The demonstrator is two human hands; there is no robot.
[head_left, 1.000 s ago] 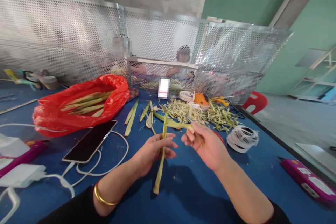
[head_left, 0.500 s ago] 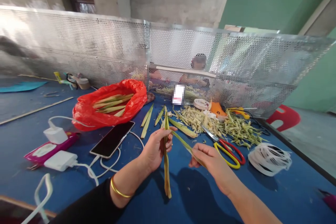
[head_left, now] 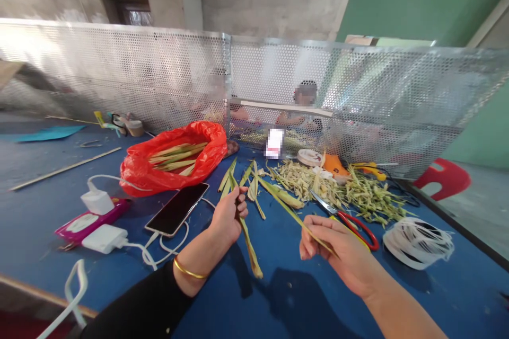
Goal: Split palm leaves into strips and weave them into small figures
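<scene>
My left hand (head_left: 228,215) is closed round a long green leaf strip (head_left: 247,241) that hangs down toward the blue table (head_left: 286,296). My right hand (head_left: 338,253) pinches a thinner green strip (head_left: 284,206) that slants up and away to the left. The two hands are apart, with the strips spread between them. Red and yellow scissors (head_left: 350,221) lie on the table just beyond my right hand.
A red plastic bag (head_left: 139,175) holds more green leaves. A phone (head_left: 177,208) on a white cable, chargers (head_left: 104,237), a pink case (head_left: 85,221), a pile of leaf scraps (head_left: 342,188) and a coil of white cord (head_left: 417,241) lie around. A perforated metal screen (head_left: 159,79) stands behind, with people beyond it.
My hands have drawn apart: the right hand pulled its thin strip down and right, away from the leaf in the left hand. The view turned left and up.
</scene>
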